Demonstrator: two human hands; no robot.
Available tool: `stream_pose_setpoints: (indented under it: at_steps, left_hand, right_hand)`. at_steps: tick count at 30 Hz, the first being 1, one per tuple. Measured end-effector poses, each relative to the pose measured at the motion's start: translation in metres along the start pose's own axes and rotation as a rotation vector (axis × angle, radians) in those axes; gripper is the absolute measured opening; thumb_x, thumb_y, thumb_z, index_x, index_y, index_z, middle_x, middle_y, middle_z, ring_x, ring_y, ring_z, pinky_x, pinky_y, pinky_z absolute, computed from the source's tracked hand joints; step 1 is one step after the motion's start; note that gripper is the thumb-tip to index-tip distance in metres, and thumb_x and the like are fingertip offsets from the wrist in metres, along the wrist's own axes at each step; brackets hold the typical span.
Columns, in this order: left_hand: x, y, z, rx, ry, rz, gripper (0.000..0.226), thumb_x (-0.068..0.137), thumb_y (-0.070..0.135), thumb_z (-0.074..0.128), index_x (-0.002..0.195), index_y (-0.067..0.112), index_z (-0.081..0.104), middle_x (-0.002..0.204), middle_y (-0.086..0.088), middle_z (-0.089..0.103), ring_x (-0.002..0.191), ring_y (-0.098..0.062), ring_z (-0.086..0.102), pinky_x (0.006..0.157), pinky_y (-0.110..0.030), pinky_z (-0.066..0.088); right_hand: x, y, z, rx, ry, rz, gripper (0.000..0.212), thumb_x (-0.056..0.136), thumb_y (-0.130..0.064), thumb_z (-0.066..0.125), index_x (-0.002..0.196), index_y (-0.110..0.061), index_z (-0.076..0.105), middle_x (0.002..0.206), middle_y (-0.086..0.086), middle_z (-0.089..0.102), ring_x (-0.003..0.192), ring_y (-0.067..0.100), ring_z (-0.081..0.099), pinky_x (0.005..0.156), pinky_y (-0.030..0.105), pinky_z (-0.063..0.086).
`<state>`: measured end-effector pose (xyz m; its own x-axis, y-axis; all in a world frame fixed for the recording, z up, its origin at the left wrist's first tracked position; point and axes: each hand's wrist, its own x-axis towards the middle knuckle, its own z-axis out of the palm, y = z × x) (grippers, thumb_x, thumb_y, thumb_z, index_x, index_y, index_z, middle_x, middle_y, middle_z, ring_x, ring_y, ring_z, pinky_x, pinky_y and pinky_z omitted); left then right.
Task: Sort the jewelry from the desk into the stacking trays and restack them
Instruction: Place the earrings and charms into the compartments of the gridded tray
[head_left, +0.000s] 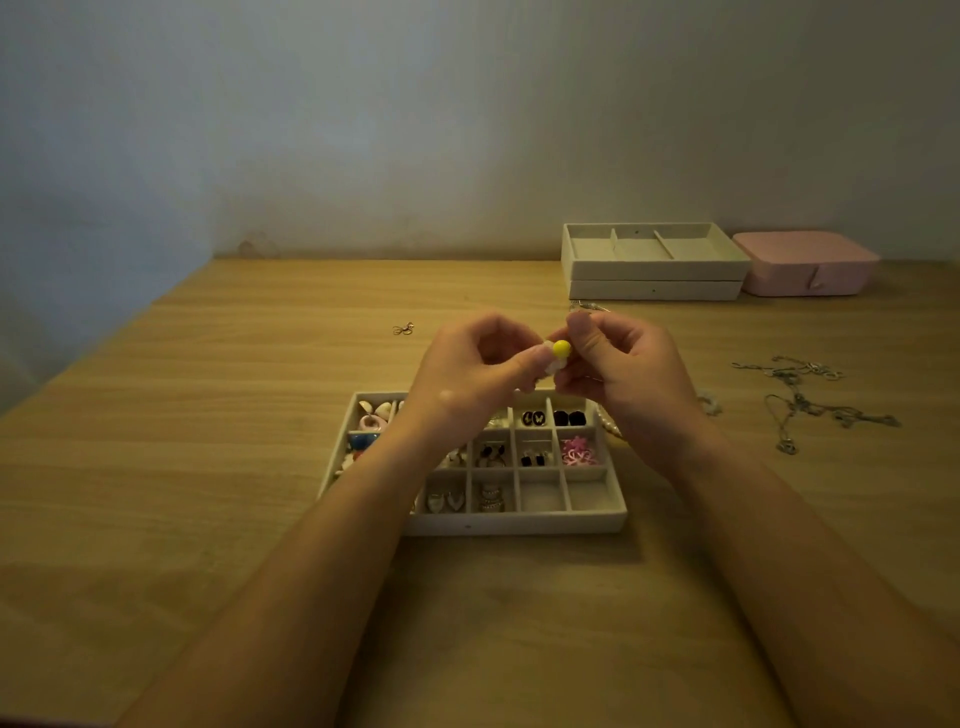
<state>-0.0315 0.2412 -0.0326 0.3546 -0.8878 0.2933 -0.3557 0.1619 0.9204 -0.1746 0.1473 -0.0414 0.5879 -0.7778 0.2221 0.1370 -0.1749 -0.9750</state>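
Observation:
Above the far edge of a beige compartment tray (519, 524), my left hand (470, 371) and my right hand (618, 364) meet and both pinch a small white flower piece with a yellow centre (560, 349). The tray holds earrings and rings in many cells; its two near-right cells look bare. Two more beige trays (654, 270) stand stacked at the back right, the top one with three bare sections. A tangle of silver chains (810, 400) lies on the desk to the right. A small rose-gold piece (403, 328) lies at the far left of my hands.
A pink closed box (808, 262) stands against the wall beside the stacked trays. A pearl strand (608, 423) shows by the tray's right side under my right wrist. The wooden desk (208, 441) meets walls at the back and left.

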Motion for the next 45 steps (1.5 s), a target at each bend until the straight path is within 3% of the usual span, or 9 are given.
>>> stream_pose_setpoints:
  at_steps: [5, 12, 17, 20, 25, 30, 33, 37, 45]
  left_hand:
    - [0.0, 0.001, -0.007, -0.049, 0.02, -0.019, 0.021, 0.088, 0.017, 0.075, 0.107, 0.009, 0.07, 0.087, -0.008, 0.077, 0.075, -0.02, 0.075, 0.063, -0.026, 0.058]
    - [-0.003, 0.01, -0.018, 0.109, -0.151, -0.091, 0.021, 0.084, 0.021, 0.078, 0.099, 0.009, 0.069, 0.084, -0.003, 0.078, 0.08, -0.018, 0.076, 0.064, -0.028, 0.059]
    - [-0.004, 0.014, -0.025, 0.238, -0.302, -0.123, 0.03, 0.076, 0.03, 0.077, 0.097, 0.01, 0.069, 0.082, -0.001, 0.078, 0.077, -0.016, 0.076, 0.065, -0.029, 0.06]
    - [-0.004, 0.013, -0.029, 0.263, -0.416, -0.124, 0.02, 0.08, 0.018, 0.079, 0.095, 0.006, 0.073, 0.082, -0.004, 0.078, 0.079, -0.019, 0.075, 0.07, -0.029, 0.06]
    - [-0.007, 0.014, -0.031, 0.389, -0.593, -0.147, 0.008, 0.084, 0.019, 0.077, 0.09, 0.014, 0.077, 0.079, 0.001, 0.076, 0.072, -0.011, 0.07, 0.067, -0.021, 0.055]
    - [-0.006, 0.016, -0.035, 0.44, -0.557, -0.148, 0.008, 0.087, 0.025, 0.074, 0.089, 0.017, 0.076, 0.071, 0.009, 0.073, 0.065, -0.001, 0.065, 0.062, -0.015, 0.049]
    - [-0.006, 0.015, -0.034, 0.466, -0.542, -0.131, 0.006, 0.089, 0.025, 0.072, 0.089, 0.02, 0.075, 0.069, 0.013, 0.071, 0.062, 0.003, 0.063, 0.059, -0.011, 0.046]
    - [-0.006, 0.013, -0.033, 0.5, -0.533, -0.13, 0.011, 0.091, 0.026, 0.072, 0.094, 0.017, 0.077, 0.073, 0.01, 0.073, 0.065, 0.001, 0.064, 0.061, -0.013, 0.047]
    - [-0.006, 0.015, -0.031, 0.505, -0.48, -0.097, 0.008, 0.091, 0.024, 0.071, 0.092, 0.019, 0.077, 0.071, 0.012, 0.072, 0.063, 0.004, 0.064, 0.057, -0.009, 0.044]
  right_hand:
    - [-0.004, -0.004, -0.001, 0.006, -0.071, -0.022, 0.024, 0.093, -0.02, 0.068, 0.113, -0.008, 0.071, 0.097, 0.009, 0.076, 0.091, 0.025, 0.074, 0.077, 0.031, 0.061]
    - [-0.005, -0.01, -0.008, -0.298, -0.156, -0.065, 0.017, 0.09, -0.012, 0.075, 0.105, -0.007, 0.075, 0.087, 0.005, 0.078, 0.082, 0.019, 0.076, 0.071, 0.03, 0.063]
    - [-0.005, -0.017, -0.016, -0.389, -0.33, -0.006, 0.023, 0.084, -0.017, 0.079, 0.103, -0.005, 0.076, 0.084, 0.006, 0.077, 0.077, 0.021, 0.076, 0.068, 0.031, 0.063]
    - [-0.004, -0.019, -0.021, -0.482, -0.464, 0.016, 0.02, 0.084, -0.018, 0.079, 0.102, -0.009, 0.077, 0.085, 0.004, 0.077, 0.079, 0.02, 0.074, 0.071, 0.032, 0.063]
    - [-0.007, -0.021, -0.019, -0.68, -0.605, 0.073, 0.016, 0.08, -0.037, 0.081, 0.093, -0.029, 0.08, 0.081, -0.023, 0.069, 0.082, -0.003, 0.063, 0.066, 0.015, 0.05]
    - [-0.009, -0.02, -0.014, -0.754, -0.652, 0.096, 0.008, 0.08, -0.036, 0.082, 0.087, -0.035, 0.079, 0.077, -0.023, 0.063, 0.078, -0.002, 0.057, 0.064, 0.022, 0.046]
    - [-0.011, -0.019, -0.01, -0.796, -0.691, 0.112, 0.007, 0.08, -0.035, 0.082, 0.084, -0.037, 0.077, 0.076, -0.03, 0.061, 0.076, -0.009, 0.055, 0.06, 0.017, 0.043]
    - [-0.013, -0.02, -0.006, -0.85, -0.685, 0.109, 0.008, 0.081, -0.034, 0.082, 0.087, -0.038, 0.078, 0.084, -0.016, 0.061, 0.077, -0.008, 0.055, 0.061, 0.017, 0.042]
    - [-0.016, -0.021, 0.0, -0.905, -0.664, 0.074, 0.008, 0.082, -0.033, 0.082, 0.088, -0.035, 0.079, 0.083, -0.015, 0.062, 0.074, 0.004, 0.055, 0.059, 0.017, 0.04]
